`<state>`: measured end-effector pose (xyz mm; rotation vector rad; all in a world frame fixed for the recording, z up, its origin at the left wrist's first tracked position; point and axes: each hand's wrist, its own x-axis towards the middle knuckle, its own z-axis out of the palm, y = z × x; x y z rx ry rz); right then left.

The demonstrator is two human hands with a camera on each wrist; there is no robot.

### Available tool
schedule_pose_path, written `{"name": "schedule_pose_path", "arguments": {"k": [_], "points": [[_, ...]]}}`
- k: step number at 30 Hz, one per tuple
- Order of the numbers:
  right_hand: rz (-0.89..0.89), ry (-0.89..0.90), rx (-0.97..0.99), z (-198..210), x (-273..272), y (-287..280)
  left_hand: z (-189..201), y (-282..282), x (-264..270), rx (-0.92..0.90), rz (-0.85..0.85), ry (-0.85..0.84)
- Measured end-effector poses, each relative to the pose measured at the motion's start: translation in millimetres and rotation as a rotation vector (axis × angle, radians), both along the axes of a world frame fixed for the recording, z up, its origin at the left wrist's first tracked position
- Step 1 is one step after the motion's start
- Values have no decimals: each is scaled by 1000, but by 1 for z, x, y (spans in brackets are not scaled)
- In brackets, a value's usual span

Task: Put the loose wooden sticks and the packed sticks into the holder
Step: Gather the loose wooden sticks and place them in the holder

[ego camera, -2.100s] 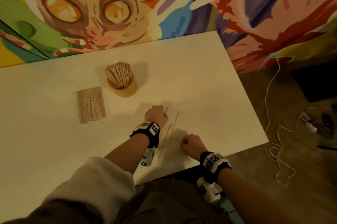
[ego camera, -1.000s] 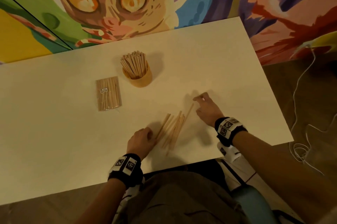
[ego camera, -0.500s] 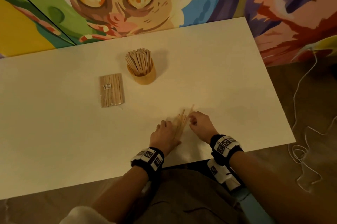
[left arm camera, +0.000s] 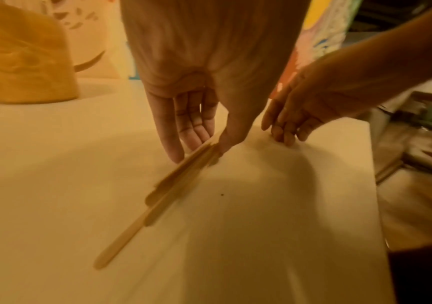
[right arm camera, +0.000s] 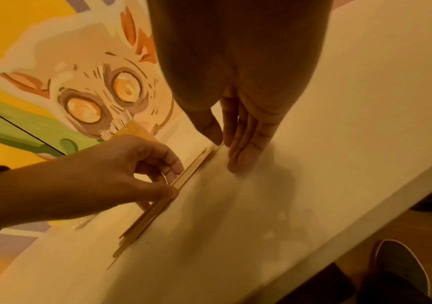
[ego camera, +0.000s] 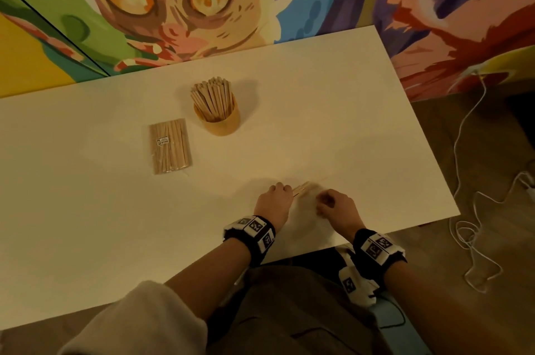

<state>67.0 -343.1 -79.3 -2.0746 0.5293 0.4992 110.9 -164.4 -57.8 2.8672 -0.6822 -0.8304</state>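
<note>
Two hands work at the near edge of the white tabletop [ego camera: 333, 111]. The left hand [ego camera: 273, 204] pinches a bundle of loose wooden sticks [left arm camera: 181, 174] between thumb and fingers [left arm camera: 169, 131]; the far end of the bundle lies on the tabletop. The right hand [ego camera: 337, 207] is just beside it, not holding anything, fingers loosely extended with the tips down on the surface.

Head view: only a short stub of the sticks shows between the hands, blurred. The round wooden holder [ego camera: 221, 120] stands well apart, farther back, already full of upright sticks. The packed sticks [ego camera: 170, 146] lie flat in a clear wrapper with a small white label, just beside the holder on its left. A painted mural [ego camera: 173, 4] backs the tabletop, and a white cable [ego camera: 463, 210] trails across the floor on the right.

Left wrist view: the bundle shows at full length, fanned unevenly, one stick reaching past the others. The holder appears as a blurred curved wall at upper left.

Right wrist view: the sticks lie as a narrow row, the left thumb and curled fingers closed on them. The right fingertips [right arm camera: 238, 164] rest on the tabletop just beside the row; contact with the sticks cannot be told.
</note>
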Motion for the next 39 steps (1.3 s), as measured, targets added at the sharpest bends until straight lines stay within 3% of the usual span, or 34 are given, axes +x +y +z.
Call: {"name": "schedule_pose_path", "arguments": {"k": [4,8,22,31,33,37,39], "points": [[-19,3,20,2,5,0,2,-8,3,81,-276,-3],[-98,16,65,3,9,0,4,-13,9,79,-365,0],[-489,75,331,9,20,-18,9,5,14,-18,-274,71],[-522,-32,489,33,38,-8,13,36,17,-142,-146,328],[-464,-23,495,38,39,-4,15,43,12,-181,-106,355],[-100,90,419,40,33,23,22,46,0,-313,6,397],[-15,145,452,41,30,37,25,46,-3,-369,68,396]]}}
